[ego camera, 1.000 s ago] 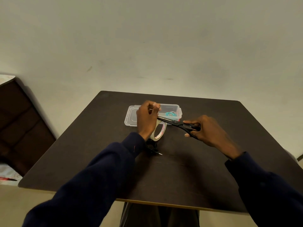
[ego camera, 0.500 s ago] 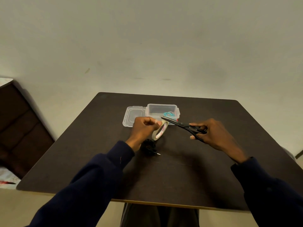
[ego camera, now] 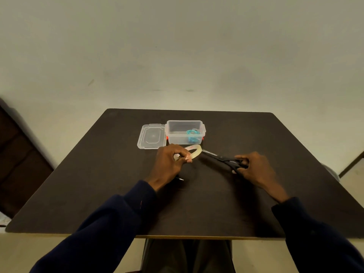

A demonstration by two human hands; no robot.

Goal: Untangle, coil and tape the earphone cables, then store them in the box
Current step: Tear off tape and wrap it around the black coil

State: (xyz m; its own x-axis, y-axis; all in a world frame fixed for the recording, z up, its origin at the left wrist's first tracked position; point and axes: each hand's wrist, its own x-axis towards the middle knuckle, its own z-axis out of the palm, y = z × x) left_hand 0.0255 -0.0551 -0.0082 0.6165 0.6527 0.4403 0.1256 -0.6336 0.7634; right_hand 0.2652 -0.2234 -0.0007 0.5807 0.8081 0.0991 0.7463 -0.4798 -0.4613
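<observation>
The left hand (ego camera: 169,164) pinches the tape roll (ego camera: 196,152). The right hand (ego camera: 256,170) grips black scissors (ego camera: 222,159), tips just beside it

A plain, pale wall (ego camera: 177,46) with faint smudges rises behind the dark brown counter (ego camera: 197,209). Dark wooden furniture (ego camera: 17,164) stands off its left edge, and pale floor (ego camera: 23,247) shows beneath.
</observation>
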